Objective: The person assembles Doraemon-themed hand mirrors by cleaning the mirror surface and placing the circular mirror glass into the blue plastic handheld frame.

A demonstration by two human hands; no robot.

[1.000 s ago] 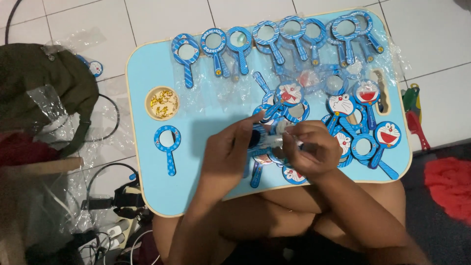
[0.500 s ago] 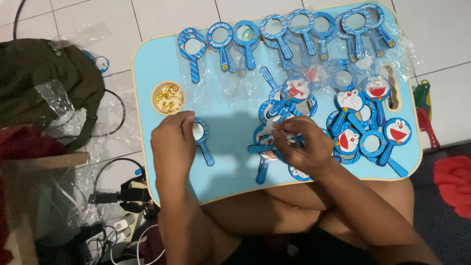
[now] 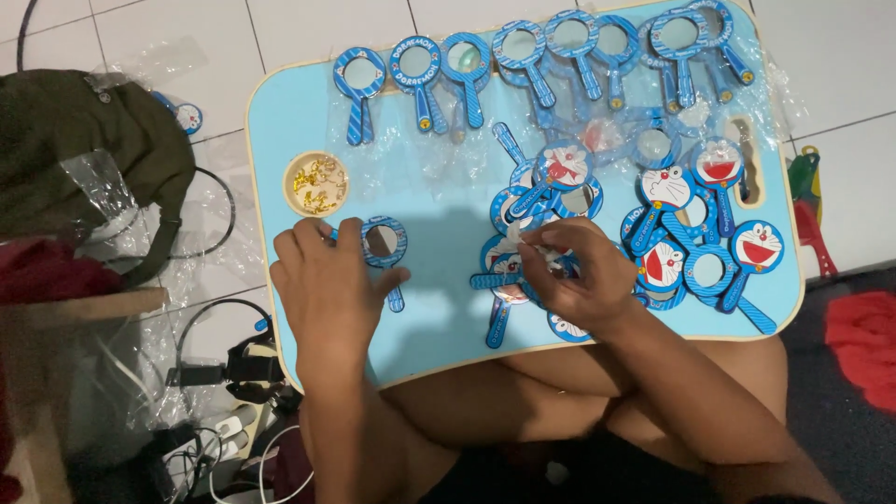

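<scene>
**Left hand on one mirror, right hand in the pile**

Your left hand [image 3: 327, 280] lies flat on the blue desk [image 3: 439, 308], fingers [image 3: 350, 233] spread and resting on a single hand mirror [image 3: 383, 247] that sits apart from the others, round head up and handle pointing toward you. Nothing is gripped there — the hand only pins the mirror from its left side. Just above it stands the small round dish [image 3: 315, 184] of gold bits, close but not touching.

Your right hand [image 3: 574, 271] is over the heap of mirrors [image 3: 560, 187] at the middle of the desk, fingers pinched narrow on a small pale scrap [image 3: 537, 238]; what exactly it is cannot be told from here.

To do this step well, I would keep the left palm off the mirror glass and press on the rim or handle only, so no prints are left. Keep the pinch on the scrap light and low over the desk — a small piece like that would be easy to lose among the loose clear wrappers [image 3: 140, 187] on the floor beside you.

The row of finished-looking mirrors [image 3: 523, 56] along the far edge lies well apart from both hands; best not to sweep a sleeve or wrist through it.
</scene>
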